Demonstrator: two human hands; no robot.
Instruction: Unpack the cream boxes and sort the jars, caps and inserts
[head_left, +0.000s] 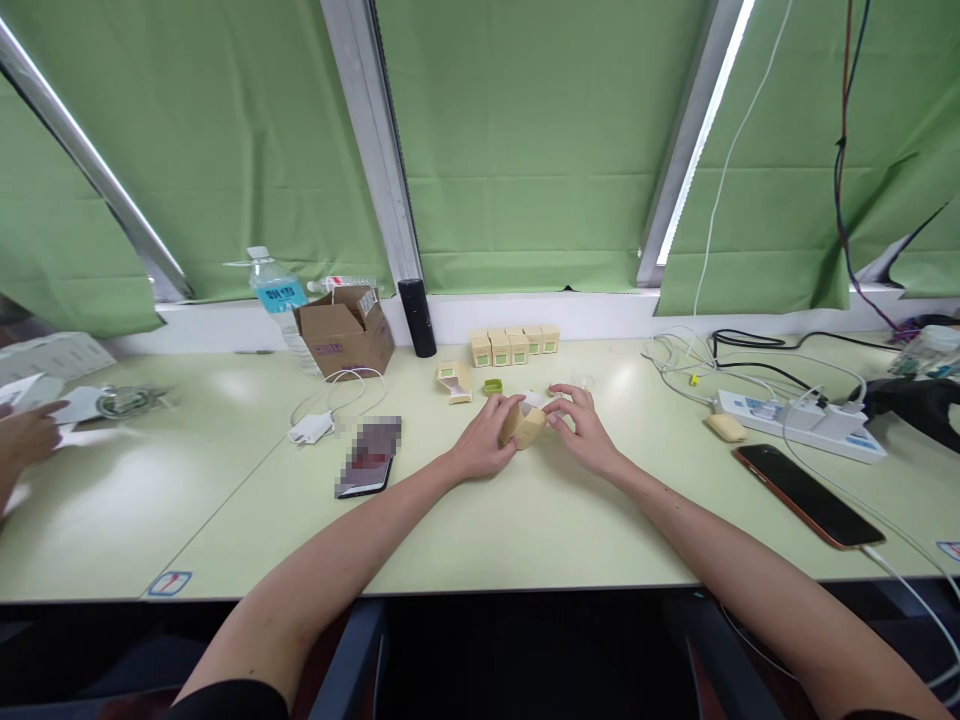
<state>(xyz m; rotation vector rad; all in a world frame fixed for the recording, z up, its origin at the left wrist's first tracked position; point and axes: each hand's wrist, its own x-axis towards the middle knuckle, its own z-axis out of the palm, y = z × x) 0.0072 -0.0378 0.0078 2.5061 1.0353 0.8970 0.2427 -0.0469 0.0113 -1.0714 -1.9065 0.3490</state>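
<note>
A small tan cardboard box (527, 427) is tilted between my two hands, its top open with a white flap showing. My left hand (486, 440) wraps round the box's left side, fingers behind and thumb in front. At its right edge, my right hand (581, 430) has thumb and fingertips closed at the flap; whatever lies inside the box is hidden. Just behind them are a small green square container (493, 386) and an unfolded tan carton (454, 381). A clear round piece (583, 381) rests behind my right hand.
Several small tan boxes (500, 348) line the back, beside a black cylinder (417, 318) and a brown carton (347, 335). Phones lie left (369, 458) and right (810, 495), near a charger (310, 428) and power strip (802, 425). Another person's hand (28, 440) is at far left.
</note>
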